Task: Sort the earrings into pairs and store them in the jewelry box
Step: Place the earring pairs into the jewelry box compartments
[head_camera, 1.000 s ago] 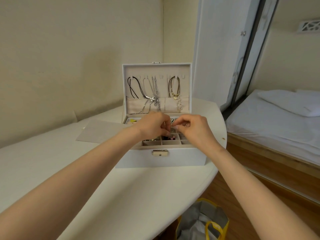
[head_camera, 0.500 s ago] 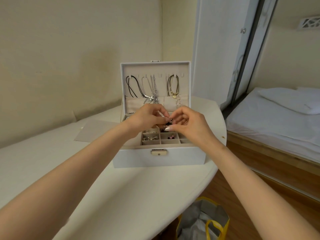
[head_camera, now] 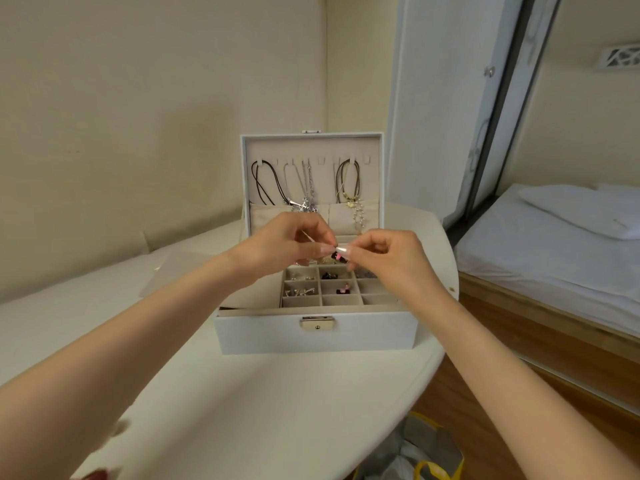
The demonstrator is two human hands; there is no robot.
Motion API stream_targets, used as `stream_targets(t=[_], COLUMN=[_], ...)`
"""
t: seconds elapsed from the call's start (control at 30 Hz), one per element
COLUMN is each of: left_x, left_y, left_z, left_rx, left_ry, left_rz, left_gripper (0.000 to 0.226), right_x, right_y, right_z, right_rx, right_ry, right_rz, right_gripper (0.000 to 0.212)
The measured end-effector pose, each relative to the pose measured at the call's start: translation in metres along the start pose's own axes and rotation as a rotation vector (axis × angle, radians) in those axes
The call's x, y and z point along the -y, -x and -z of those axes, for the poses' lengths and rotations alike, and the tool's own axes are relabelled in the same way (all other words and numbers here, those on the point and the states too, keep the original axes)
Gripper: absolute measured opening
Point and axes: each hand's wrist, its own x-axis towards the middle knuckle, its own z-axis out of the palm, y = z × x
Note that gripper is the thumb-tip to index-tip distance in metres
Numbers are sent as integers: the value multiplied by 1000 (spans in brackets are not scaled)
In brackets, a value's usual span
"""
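Left hand (head_camera: 284,244) & right hand (head_camera: 391,258) meet over the open jewelry box (head_camera: 311,336) on the counter (head_camera: 242,410), fingertips pinching one small pink-black earring (head_camera: 337,257) btwn them. Some compartments (head_camera: 341,289) already hold earrings, others bare; sorting seems partway

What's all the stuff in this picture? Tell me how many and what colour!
jewelry box: one, white, on the table, lid open
necklaces: several, black, silver and gold, hanging inside the lid
held earring: one, black and pink, above the box
silver earrings: a few, silver, middle row, left compartment
stored earring: one, black and pink, centre compartment
sheet: one, beige, on the table left of the box
table: one, white
bed: one, white on wood, right
bag: one, yellow and grey, on the floor
left hand: one, pinches the held earring
right hand: one, pinches it too
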Motion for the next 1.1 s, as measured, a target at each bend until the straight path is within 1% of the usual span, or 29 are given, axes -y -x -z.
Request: stream_targets(t=[0.1, 0.17, 0.27, 0.37, 0.43, 0.53, 0.67, 0.73, 0.83, 0.9, 1.0, 1.1], left_x=[2, 6, 8, 6, 4, 3, 5, 6, 10, 14, 20, 18], left_y=[-1, -3, -6, -9, -9, -10, -14, -15, -16, -15, -14, -11], left_z=[-1, -1, -4, -8, -11, -13, -12, -15, -22, -27, -27, -28], left_rx=[34, 21, 38, 105, 140, 185, 234, 246, 164, 107, 51, 14], left_ry=[10, -9, -182, -427, -579, -637, -767, -813, -958, -1008, -969, -938], left_rz=[4, 10, -15, -46, -77, -97, -110, -124, -226, -295, -313, -284], left_gripper=[5, 7, 5, 9, 6, 10, 7, 10, 16, 17, 19, 18], right_x=[0, -1, -2, -5, -9, -15, -20, -21, -22, -23, -23, -23], right_y=[-2, -1, -2, -3, -4, -3, -1, -1, 1, 2, 3, 3], right_z=[0, 0, 3, 8, 10, 9, 7, 5, 4, 4, 4, 4], right_rx=[59, 100, 74, 6, -13, -12, -5, -10, -19, -23, -18, -36], right_ry=[34, 114, 255, 183, 148, 121, 148, 154, 173, 172, 167, 161], right_rz=[-57, -59, -23, -2, 4, 5, 25, 30, 32, 28, 37, 53], right_gripper=[12, 10, 7, 6, 7, 7, 9, 8, 9, 9, 8, 6])
